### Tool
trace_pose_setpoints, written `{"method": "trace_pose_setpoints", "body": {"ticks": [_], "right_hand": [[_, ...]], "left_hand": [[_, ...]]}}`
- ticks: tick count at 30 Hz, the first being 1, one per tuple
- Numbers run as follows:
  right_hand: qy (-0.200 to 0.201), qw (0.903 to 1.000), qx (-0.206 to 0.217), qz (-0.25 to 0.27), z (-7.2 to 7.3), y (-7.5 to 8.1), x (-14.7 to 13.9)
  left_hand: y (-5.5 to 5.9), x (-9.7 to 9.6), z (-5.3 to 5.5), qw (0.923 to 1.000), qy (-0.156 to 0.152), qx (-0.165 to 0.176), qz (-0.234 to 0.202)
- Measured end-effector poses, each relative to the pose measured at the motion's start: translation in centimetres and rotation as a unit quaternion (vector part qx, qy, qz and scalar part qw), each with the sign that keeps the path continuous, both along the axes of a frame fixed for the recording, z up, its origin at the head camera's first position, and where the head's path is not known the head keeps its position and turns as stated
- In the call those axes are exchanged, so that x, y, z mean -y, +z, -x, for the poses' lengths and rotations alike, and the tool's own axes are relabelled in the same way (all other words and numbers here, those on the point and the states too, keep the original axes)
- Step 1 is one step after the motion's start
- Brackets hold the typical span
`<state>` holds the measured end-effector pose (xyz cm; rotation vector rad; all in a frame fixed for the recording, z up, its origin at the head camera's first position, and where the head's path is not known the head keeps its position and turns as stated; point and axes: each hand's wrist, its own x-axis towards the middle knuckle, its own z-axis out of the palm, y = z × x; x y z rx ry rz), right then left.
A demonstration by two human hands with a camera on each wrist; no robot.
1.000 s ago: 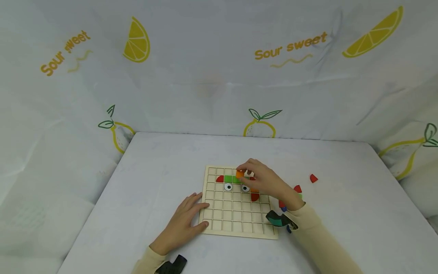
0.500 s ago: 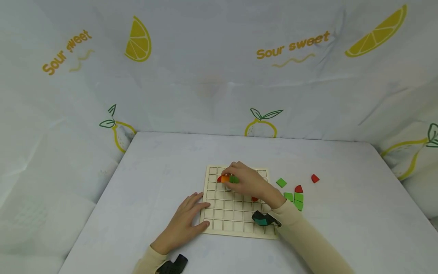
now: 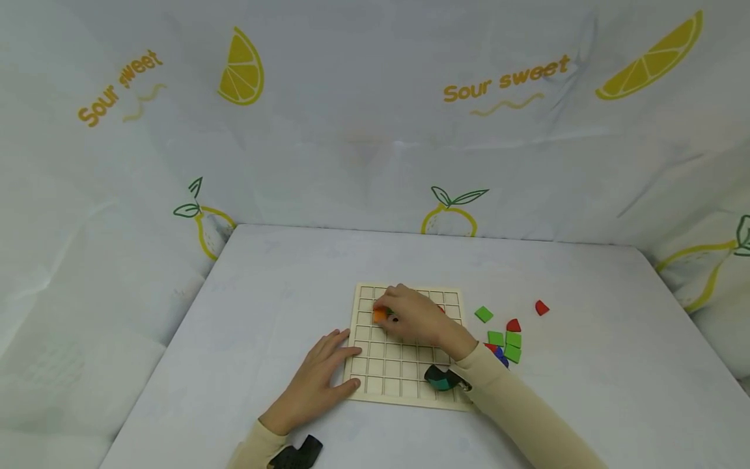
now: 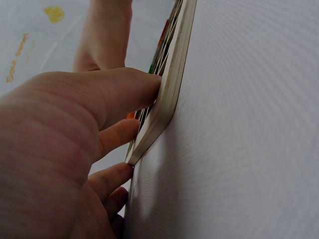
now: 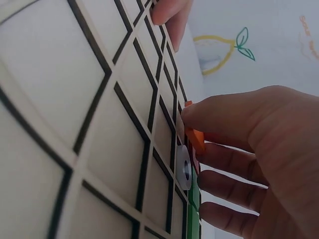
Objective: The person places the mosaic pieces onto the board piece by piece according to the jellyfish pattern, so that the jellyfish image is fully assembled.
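A wooden grid board [image 3: 383,368] lies flat on the white table. Between thumb and fingers, my right hand [image 3: 413,318] pinches an orange tile [image 3: 379,316] at the board's upper left cells. In the right wrist view that orange tile [image 5: 196,137] is tilted at the grid, beside a white eye disc [image 5: 184,168] and a green tile [image 5: 194,194]. My left hand [image 3: 316,378] rests with spread, fairly straight fingers on the board's left edge. In the left wrist view its thumb touches the board's side [image 4: 174,64]. Much of the upper row is hidden under my right hand.
Right of the board lie loose green tiles [image 3: 512,340], red quarter-round tiles [image 3: 541,307] and blue pieces [image 3: 501,356]. A lone green tile [image 3: 484,314] sits nearer the board. Behind the table hangs a white cloth [image 3: 363,117] printed with lemons.
My right hand has carried the orange tile leftward across the board, then slightly nearer to me, to the left eye disc's left. The left hand stays at the board's edge.
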<state>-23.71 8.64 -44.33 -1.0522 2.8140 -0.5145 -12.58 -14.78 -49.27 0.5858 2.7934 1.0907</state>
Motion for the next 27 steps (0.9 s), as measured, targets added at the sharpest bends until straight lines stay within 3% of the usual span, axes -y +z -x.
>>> {"method": "trace_pose_setpoints", "body": {"ticks": [19, 27], "right_hand": [[0.012, 0.9992, -0.037, -0.004, -0.7, 0.1, -0.5], [-0.003, 0.9999, -0.015, 0.007, -1.0, 0.5, -1.1]], "left_hand": [[-0.1, -0.2, 0.0, 0.9999, -0.003, -0.010, 0.002], [-0.2, -0.1, 0.0, 0.9999, 0.001, -0.010, 0.006]]}}
